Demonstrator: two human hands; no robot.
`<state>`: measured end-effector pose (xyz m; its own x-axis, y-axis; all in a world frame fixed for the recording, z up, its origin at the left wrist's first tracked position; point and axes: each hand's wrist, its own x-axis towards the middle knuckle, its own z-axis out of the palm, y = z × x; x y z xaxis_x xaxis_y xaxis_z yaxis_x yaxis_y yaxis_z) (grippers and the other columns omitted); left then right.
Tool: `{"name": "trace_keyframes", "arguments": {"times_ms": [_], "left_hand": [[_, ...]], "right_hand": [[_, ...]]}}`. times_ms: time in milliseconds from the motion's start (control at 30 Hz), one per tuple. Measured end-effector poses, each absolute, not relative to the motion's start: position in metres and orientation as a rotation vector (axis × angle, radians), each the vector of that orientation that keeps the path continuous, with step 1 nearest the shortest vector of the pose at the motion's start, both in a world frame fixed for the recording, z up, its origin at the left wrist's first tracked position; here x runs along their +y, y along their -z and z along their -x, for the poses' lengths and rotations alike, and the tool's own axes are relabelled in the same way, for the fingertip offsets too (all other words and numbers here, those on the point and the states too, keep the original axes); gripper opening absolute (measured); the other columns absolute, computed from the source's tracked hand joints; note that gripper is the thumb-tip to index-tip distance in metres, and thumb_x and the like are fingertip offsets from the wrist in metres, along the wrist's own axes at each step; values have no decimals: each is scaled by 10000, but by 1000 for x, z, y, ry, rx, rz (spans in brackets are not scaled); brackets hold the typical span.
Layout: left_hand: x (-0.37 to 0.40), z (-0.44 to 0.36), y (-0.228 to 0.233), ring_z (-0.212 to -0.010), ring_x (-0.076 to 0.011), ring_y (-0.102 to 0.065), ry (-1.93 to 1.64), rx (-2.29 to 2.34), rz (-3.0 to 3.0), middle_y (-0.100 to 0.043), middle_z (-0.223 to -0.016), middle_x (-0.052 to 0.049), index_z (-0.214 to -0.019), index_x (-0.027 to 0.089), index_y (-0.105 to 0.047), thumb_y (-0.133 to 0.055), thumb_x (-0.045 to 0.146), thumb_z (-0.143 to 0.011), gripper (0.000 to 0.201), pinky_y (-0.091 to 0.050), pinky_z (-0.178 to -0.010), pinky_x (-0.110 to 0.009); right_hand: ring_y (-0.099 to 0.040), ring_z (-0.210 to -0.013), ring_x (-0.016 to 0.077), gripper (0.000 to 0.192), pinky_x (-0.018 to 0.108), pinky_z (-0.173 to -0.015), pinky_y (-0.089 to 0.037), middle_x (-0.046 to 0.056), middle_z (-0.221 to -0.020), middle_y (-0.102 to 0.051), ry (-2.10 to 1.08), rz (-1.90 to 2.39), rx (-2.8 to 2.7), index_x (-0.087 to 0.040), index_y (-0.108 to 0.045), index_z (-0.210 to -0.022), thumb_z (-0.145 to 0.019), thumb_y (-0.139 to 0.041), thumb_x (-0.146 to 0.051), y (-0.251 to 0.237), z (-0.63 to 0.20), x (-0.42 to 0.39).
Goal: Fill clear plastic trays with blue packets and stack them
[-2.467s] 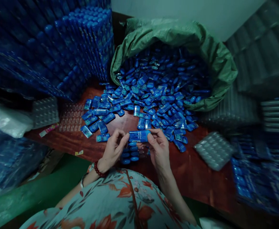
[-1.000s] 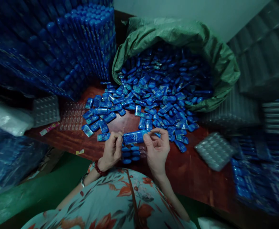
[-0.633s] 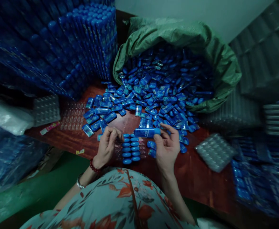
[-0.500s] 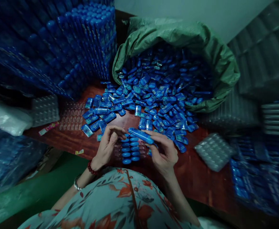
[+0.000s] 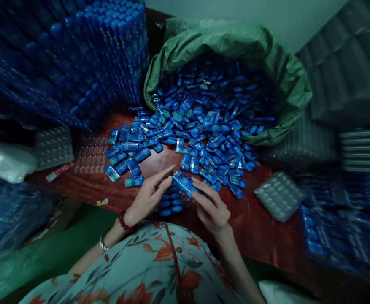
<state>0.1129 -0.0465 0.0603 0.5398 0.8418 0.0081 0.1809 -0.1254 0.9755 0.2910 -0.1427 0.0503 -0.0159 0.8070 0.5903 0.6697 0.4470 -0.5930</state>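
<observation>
Above a clear moulded tray in front of my body, my right hand (image 5: 214, 209) grips a small flat blue container (image 5: 184, 183) with rounded ends and a printed label, fingers along its right end. My left hand (image 5: 151, 194) meets the container's left end, with thumb and forefinger about its tip. Below, blue containers (image 5: 171, 202) stand on edge in two neat rows, their rounded ends up. Both hands and the held container hide the far part of these rows. Most of the clear tray is covered too.
Loose blue containers (image 5: 200, 139) spill across the red-brown table (image 5: 251, 232) from a green sack (image 5: 229, 40). Tall stacks of packed blue containers (image 5: 115, 55) rise at left. Clear trays (image 5: 90, 156) lie left, another tray (image 5: 279, 196) right. Wrapped blue packs (image 5: 339, 228) stand far right.
The held blue container has tilted so its printed face shows, and it sits a little lower. My left hand has moved right to its tip. The view has shifted slightly.
</observation>
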Motion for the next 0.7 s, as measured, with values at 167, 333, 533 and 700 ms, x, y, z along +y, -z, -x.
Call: {"name": "trace_keyframes", "arguments": {"times_ms": [167, 333, 533, 700], "left_hand": [[-57, -100, -32, -1134, -218, -523, -857, 993, -2146, -581, -1226, -98, -1330, 231, -441, -476, 265, -905, 427, -416, -969, -393], [-76, -90, -8, -1360, -321, -246, -390, 864, -2590, -313, -1476, -84, -1394, 296, -350, -509, 440, -865, 571, -149, -1097, -557], [-70, -87, -1, -1375, -331, -205, -258, 914, -2670, -315, -1479, -14, -1389, 357, -337, -468, 437, -875, 537, -21, -1088, -611], [-57, -80, 0, -1373, -325, -215, -243, 954, -2670, -325, -1474, -13, -1382, 357, -351, -470, 435, -874, 528, -27, -1091, -609]], "right_hand": [[-549, -1152, 219, 428, 388, -904, -528, 69, -1184, -586, -24, 1489, -1732, -291, -605, -1148, -822, -477, -45, -10, -316, -154], [-543, -1116, 219, 338, 388, -844, -529, 127, -1120, -575, 111, 1888, -1691, -201, -615, -1105, -867, -406, -83, 31, -348, -161], [-500, -1069, 259, 194, 478, -937, -391, 99, -1029, -614, 146, 2122, -1740, -206, -656, -992, -867, -509, -227, 10, -345, -126], [-416, -1156, 268, 445, 409, -882, -375, 85, -1277, -522, -128, 2008, -2303, -238, -552, -1209, -837, -409, -41, -5, -327, -65]]}}
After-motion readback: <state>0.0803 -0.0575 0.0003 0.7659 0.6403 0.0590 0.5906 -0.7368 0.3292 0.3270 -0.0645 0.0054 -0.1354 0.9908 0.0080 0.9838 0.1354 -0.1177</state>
